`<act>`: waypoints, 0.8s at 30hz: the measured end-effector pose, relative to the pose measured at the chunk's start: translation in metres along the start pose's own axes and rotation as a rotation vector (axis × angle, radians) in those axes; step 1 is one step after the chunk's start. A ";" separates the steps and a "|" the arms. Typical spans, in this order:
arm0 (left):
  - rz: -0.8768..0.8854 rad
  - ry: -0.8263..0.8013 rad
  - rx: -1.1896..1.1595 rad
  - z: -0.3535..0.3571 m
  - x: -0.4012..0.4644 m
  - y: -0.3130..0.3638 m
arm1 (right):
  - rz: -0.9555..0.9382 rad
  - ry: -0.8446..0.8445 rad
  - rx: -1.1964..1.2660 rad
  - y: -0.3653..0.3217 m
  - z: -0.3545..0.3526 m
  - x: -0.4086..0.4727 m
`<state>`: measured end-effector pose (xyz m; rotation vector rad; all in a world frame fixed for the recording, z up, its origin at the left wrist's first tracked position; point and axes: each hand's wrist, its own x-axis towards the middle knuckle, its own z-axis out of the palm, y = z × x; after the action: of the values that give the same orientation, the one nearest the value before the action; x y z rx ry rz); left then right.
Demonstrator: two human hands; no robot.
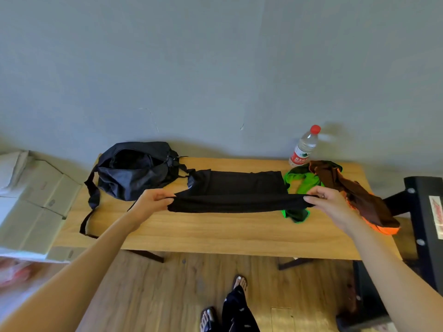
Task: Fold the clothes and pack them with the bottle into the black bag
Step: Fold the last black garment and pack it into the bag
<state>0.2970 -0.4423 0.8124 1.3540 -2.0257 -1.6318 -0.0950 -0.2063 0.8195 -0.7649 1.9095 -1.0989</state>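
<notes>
A black garment point(239, 190) lies across the middle of the wooden table point(215, 231), its near edge lifted. My left hand point(153, 202) pinches that edge at its left end and my right hand point(328, 202) pinches it at the right end. The black bag point(134, 171) sits open at the back left, its strap hanging over the table edge. A clear water bottle point(304, 146) with a red cap stands at the back right. Beside it lie a green garment point(299, 180) and a brown and orange garment point(359, 197) in a crumpled heap.
Cardboard boxes point(33, 200) are stacked left of the table. A black metal frame point(422, 212) stands at the right. The grey wall runs right behind the table. My feet are on the wooden floor below the near edge.
</notes>
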 end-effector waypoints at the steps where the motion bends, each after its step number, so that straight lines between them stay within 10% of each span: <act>1: -0.020 0.003 -0.011 0.003 -0.003 -0.004 | 0.019 0.007 0.011 0.004 0.002 -0.004; 24: -0.163 0.076 0.080 0.036 0.105 -0.028 | 0.094 0.003 -0.182 0.039 0.011 0.114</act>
<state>0.2293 -0.4954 0.7373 1.6223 -2.0034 -1.5503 -0.1481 -0.2843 0.7430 -0.7642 2.0466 -0.8789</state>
